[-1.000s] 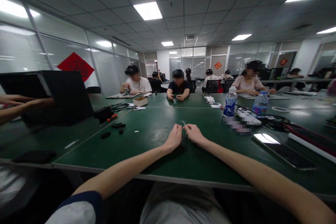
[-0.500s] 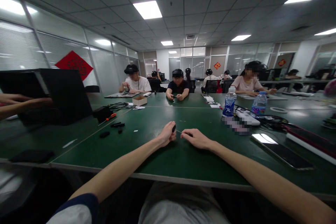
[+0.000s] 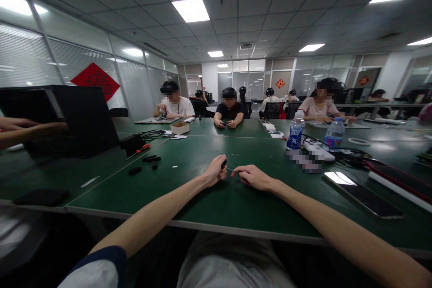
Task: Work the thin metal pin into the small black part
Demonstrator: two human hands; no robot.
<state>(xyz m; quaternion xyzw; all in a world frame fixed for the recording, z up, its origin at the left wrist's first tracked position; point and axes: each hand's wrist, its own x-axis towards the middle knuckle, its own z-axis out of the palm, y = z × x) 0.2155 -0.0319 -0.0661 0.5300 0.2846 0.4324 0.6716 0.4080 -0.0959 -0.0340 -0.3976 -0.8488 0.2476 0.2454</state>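
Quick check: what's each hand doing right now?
Left hand: closed, holding a small dark part.
Right hand: closed, fingertips pinching a thin pale strip.

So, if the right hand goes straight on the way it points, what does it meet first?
Most likely the left hand, close ahead with a small black piece; a thin pale strip spans the gap.

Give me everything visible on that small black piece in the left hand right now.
The small black piece looks dark, short and rounded; its material is unclear at this size. It is pinched between thumb and fingertips of the left hand, over the green table. A thin pale strand runs from it to the right hand, whose fingertips pinch the far end. The fingers hide most of the piece.
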